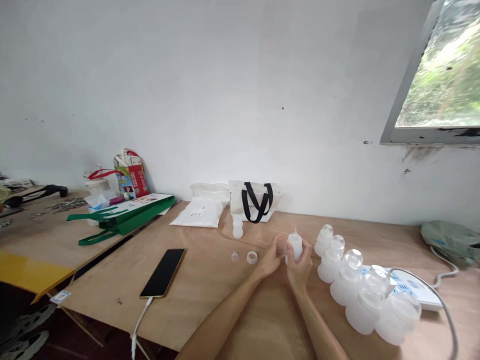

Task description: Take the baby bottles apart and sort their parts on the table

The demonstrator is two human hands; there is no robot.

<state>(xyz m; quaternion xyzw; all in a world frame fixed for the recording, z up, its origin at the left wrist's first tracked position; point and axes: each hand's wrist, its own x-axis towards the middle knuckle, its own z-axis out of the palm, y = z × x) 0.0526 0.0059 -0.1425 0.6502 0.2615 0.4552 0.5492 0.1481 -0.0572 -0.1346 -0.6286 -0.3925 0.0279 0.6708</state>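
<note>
My right hand (300, 265) is wrapped round a small frosted baby bottle (295, 246), upright, with a clear pointed teat at its top. Just left of it is my left hand (273, 257), its fingers loosely curled and apart, with nothing visible in them. A clear teat (234, 256) and a white screw ring (252, 257) lie on the table to the left. Behind them stands another frosted bottle (237, 228) with no dome cap on it. Several bottles with clear dome caps (343, 282) stand in a row right of my hands.
A phone (163, 273) on a white cable lies left. White packages (198, 212), a white bag with black handles (275, 200) and a green bag (131, 222) are along the wall. Behind the capped bottles are a white-and-blue box (427, 292) and a grey cable.
</note>
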